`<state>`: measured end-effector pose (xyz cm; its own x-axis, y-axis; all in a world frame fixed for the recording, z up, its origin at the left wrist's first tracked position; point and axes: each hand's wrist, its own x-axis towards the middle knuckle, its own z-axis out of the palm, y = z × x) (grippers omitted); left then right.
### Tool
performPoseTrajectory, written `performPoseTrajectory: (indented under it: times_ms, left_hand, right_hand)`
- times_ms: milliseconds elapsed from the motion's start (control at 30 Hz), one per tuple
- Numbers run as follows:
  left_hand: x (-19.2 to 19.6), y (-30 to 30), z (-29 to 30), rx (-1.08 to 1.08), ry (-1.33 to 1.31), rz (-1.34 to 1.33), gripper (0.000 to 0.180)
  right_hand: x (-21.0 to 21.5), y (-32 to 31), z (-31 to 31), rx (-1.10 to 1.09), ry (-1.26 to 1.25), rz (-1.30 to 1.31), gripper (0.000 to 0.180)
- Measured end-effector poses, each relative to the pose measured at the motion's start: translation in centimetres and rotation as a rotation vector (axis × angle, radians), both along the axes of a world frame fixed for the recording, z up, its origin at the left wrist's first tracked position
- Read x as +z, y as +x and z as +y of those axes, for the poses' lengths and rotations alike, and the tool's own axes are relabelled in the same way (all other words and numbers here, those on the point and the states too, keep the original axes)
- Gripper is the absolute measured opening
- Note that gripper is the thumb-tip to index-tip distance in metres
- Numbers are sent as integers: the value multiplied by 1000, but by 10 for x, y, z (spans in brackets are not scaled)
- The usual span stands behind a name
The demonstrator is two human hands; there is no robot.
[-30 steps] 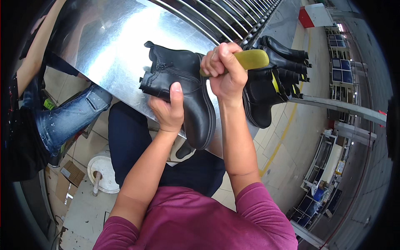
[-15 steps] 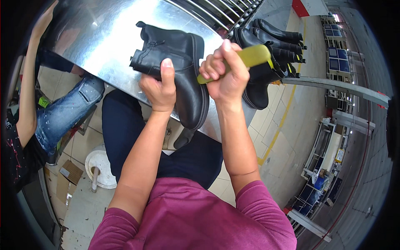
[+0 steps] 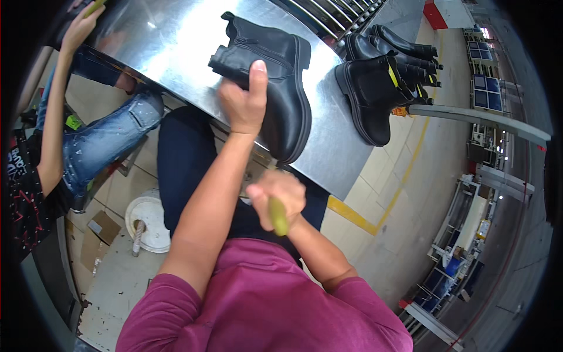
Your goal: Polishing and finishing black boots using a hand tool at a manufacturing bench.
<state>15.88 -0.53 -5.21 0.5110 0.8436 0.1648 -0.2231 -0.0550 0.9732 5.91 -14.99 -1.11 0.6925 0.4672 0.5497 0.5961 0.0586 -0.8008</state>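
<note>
My left hand (image 3: 243,104) grips a black leather ankle boot (image 3: 275,82), its thumb on the outside and its fingers hidden in the shaft opening. The boot lies tilted over the edge of a shiny metal table (image 3: 187,64), toe toward me, sole facing right. Just below the toe, my right hand (image 3: 278,196) is a fist, somewhat blurred, around a yellow-green tool (image 3: 278,218). One end of that tool sticks out toward me; its far end is mostly hidden, so its kind is unclear. Another black boot (image 3: 372,97) stands on the table to the right.
Several more black boots (image 3: 404,50) sit at the table's far right, beside a roller conveyor (image 3: 334,14). At left, a co-worker's hand (image 3: 82,26) holds a yellow-green item. A white round lid (image 3: 148,211) and cardboard (image 3: 102,229) are low at left. A grey rail (image 3: 475,114) runs rightward.
My right hand has swung down toward me with the yellow-green tool, from beside the boot's sole to below its toe. My left hand still holds the boot. The co-worker's hand now shows a yellow-green item.
</note>
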Motion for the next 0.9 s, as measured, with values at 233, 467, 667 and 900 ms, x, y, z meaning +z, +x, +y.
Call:
performPoseTrajectory:
  times_ms: [233, 467, 667, 900]
  left_hand:
    - [28, -44, 16, -170, -267, -284, 26]
    - [23, -160, 74, -377, 306, 103, 49]
    - [9, -175, 62, -567, 478, 237, 72]
    - [-10, -165, 66, -468, 441, 344, 83]
  right_hand:
    - [11, -31, -42, 69, -171, 266, 20]
    - [10, 12, -50, -37, -77, 260, 31]
    - [18, 75, -22, 12, 443, 916, 24]
    - [10, 130, 29, 128, 778, 1109, 38]
